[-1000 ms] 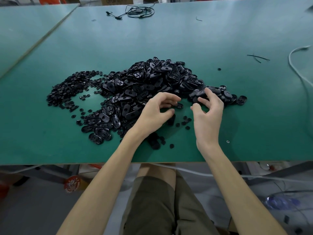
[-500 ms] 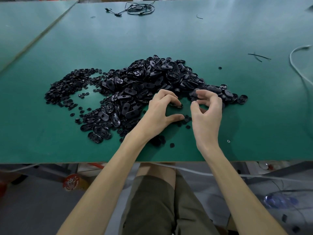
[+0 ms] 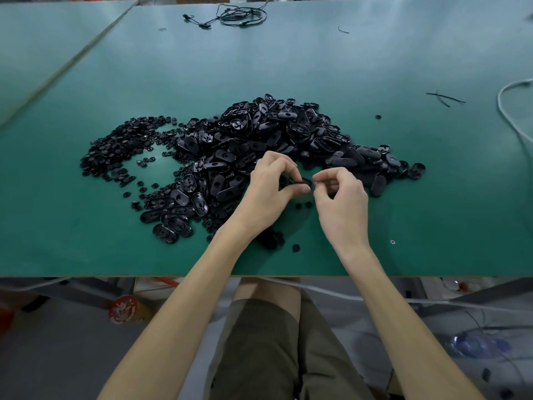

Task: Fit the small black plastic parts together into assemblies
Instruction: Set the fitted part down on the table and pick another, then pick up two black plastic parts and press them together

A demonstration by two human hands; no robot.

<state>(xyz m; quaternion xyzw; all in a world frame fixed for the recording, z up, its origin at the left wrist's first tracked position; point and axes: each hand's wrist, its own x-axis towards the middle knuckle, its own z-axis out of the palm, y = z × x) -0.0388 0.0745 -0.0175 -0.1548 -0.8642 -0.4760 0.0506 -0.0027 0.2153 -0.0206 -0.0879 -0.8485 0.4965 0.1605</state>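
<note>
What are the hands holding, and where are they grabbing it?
A black plastic part. The left hand pinches its left end between thumb and fingers; the right hand pinches its right end. Whether a second piece is there cannot be told.

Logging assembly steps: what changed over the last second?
The left hand and right hand left the pile of black parts and met; the left now pinches a black part, the right's fingers pinch its other end. Pile and green table unchanged.

green worktable (image 3: 375, 67), second table (image 3: 43, 47) at left, grey floor (image 3: 57, 356) below.
</note>
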